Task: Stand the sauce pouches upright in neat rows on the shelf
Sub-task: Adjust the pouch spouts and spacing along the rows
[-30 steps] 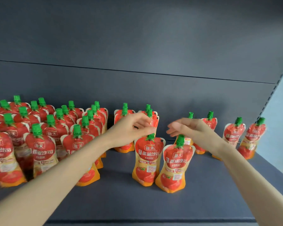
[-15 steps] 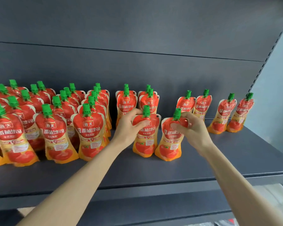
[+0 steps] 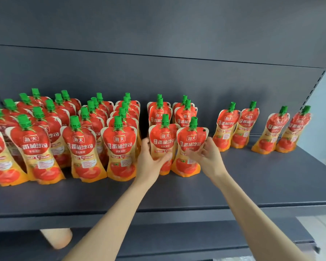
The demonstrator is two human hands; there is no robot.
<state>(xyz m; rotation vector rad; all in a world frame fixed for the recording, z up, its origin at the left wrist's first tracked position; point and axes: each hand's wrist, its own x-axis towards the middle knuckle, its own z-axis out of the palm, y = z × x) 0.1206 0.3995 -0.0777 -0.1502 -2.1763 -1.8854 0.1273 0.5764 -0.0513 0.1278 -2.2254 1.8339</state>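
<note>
Head view shows a dark shelf [image 3: 252, 185] carrying many red sauce pouches with green screw caps. Taking the pouch under the left hand [image 3: 149, 162] as the landmark pouch [image 3: 163, 142]: it stands upright near the middle of the shelf, and the left hand wraps its lower waist from the left, thumb across the front and the other fingers curled behind, out of sight. Just to the right of the landmark, a second pouch [image 3: 191, 147] stands touching or nearly touching it. The right hand [image 3: 209, 157] meets this pouch at its right edge with fingers loosely spread, fingertips on the label; whether it grips or only steadies cannot be told. Directly behind the landmark stand two short files of pouches [image 3: 184, 117]. To its left is a dense block of pouches [image 3: 79, 140] in several rows, some leaning. Well to its right, four more pouches [image 3: 279, 129] stand in two pairs near the back wall, tilted a little.

As a judgement, these pouches are soft, flexible film filled with sauce, moderately light, with weight low in a gusseted base. The glossy film looks slippery, and squeezing the belly would bulge it and spoil its stance. The narrow waist gives a natural grip, while the stiff cap and spout offer the firmest pinch for nudging a pouch straight. Pressing the base flat should help each one stay up.
</note>
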